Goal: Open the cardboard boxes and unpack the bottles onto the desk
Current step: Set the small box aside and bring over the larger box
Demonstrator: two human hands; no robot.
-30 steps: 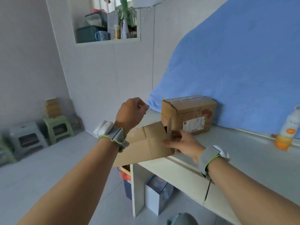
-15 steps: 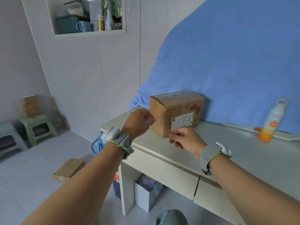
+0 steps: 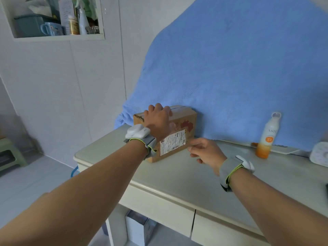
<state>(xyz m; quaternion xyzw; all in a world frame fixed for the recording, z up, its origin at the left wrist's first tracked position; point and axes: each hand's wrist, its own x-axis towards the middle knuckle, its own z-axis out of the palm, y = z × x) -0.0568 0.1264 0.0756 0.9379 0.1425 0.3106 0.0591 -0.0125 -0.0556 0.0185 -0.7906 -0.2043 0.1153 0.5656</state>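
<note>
A taped brown cardboard box [image 3: 188, 119] with a white shipping label stands on the pale desk [image 3: 177, 174], against a blue blanket. My left hand [image 3: 157, 119] lies over the box's top left part, with its fingers bent down over the top and the thumb toward the front face. My right hand [image 3: 204, 150] hovers just off the box's lower right front corner, its fingers loosely spread and holding nothing. A white and orange spray bottle [image 3: 268, 137] stands upright on the desk to the right.
The blue blanket [image 3: 230, 68] covers the wall behind the desk. A white round object [image 3: 320, 155] sits at the far right edge. A wall niche [image 3: 53, 20] holds cups and jars. A green stool [image 3: 8, 153] stands on the floor at left; boxes sit under the desk.
The other box left my hands and lay on the floor half a second ago. My left hand has risen onto this box's top, and my right hand has slid from the label to the right corner.
</note>
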